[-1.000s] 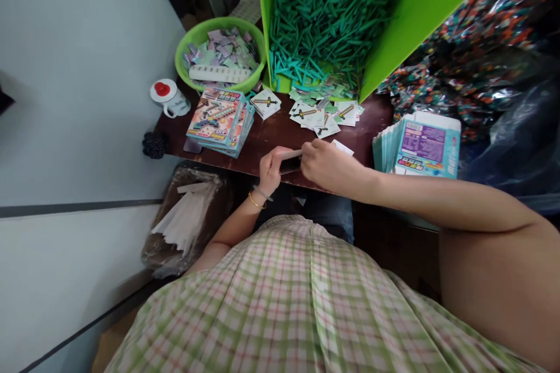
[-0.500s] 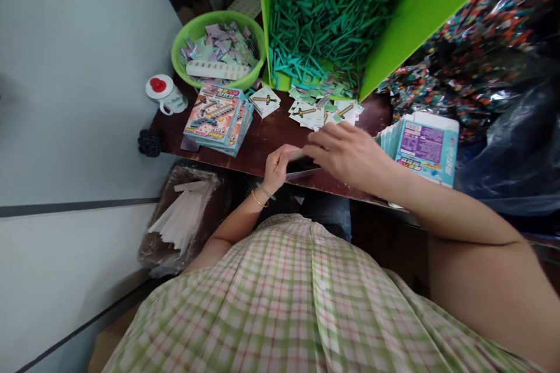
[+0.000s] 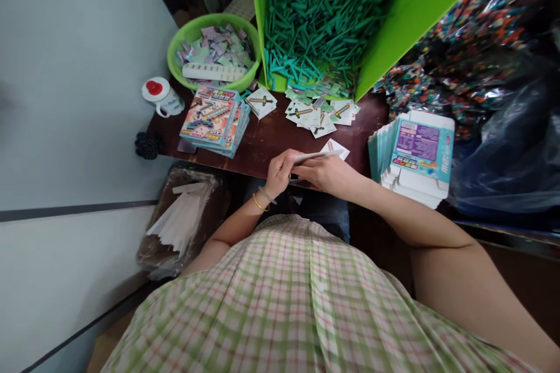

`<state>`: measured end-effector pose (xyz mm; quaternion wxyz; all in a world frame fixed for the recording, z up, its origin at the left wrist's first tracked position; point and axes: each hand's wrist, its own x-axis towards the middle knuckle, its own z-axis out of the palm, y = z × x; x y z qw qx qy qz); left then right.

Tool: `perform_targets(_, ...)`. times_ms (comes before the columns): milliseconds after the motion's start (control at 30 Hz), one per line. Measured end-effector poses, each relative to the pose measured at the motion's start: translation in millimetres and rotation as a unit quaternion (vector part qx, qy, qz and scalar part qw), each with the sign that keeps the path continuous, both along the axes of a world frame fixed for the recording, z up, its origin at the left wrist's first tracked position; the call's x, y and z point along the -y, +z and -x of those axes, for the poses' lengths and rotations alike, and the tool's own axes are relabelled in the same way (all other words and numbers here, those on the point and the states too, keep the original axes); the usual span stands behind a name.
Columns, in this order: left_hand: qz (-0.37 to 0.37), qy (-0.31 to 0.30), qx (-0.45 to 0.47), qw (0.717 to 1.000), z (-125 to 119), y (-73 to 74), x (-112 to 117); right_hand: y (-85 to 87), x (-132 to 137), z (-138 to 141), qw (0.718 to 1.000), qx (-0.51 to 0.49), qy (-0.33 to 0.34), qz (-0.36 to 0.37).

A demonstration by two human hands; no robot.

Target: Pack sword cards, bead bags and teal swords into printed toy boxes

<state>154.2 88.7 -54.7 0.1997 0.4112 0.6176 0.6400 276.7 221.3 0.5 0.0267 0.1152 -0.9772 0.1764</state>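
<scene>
At the table's front edge, my left hand is closed round the left end of a small carton, whose white flap shows nearly edge-on. My right hand is closed at the carton's right side, its fingertips partly hidden under the flap. Just behind that hand is a white card with a printed sword; I cannot tell whether it lies on the table or is held. Farther back lie loose sword cards and a small card pile.
Left stand a stack of printed boxes, a lidded mug and a green basin of small packets. A green bin of teal sticks stands behind. Flat cartons and bagged coloured pieces are on the right.
My right hand has come down and toward me from above the carton, and now grips it. The white flap and a sword card now show beside that hand.
</scene>
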Motion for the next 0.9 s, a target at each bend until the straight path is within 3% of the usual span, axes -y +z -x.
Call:
perform_targets(167,-0.009,0.028,0.003,1.0,4,4.5,0,0.8,-4,-14,0.995,-0.062,-0.06,0.051)
perform_targets(267,-0.01,0.04,0.007,0.999,9,4.6,-2,-7.5,-6,-17,0.991,-0.071,-0.085,0.072)
perform_targets(400,-0.005,0.032,0.02,0.999,8,0.0,-4,-21.1,-6,-10,0.996,-0.037,-0.07,0.048)
perform_targets(500,-0.004,0.029,0.012,0.999,5,-1.6,-5,-22.3,-4,-4,0.998,-0.018,-0.055,0.032)
perform_targets(733,-0.018,0.035,0.004,0.999,6,1.9,-1,-23.2,8,-4,0.986,-0.109,-0.117,0.035)
perform_targets(900,-0.012,0.032,0.009,0.999,8,-0.7,-3,-33.0,-4,-1,0.99,-0.054,-0.123,0.039)
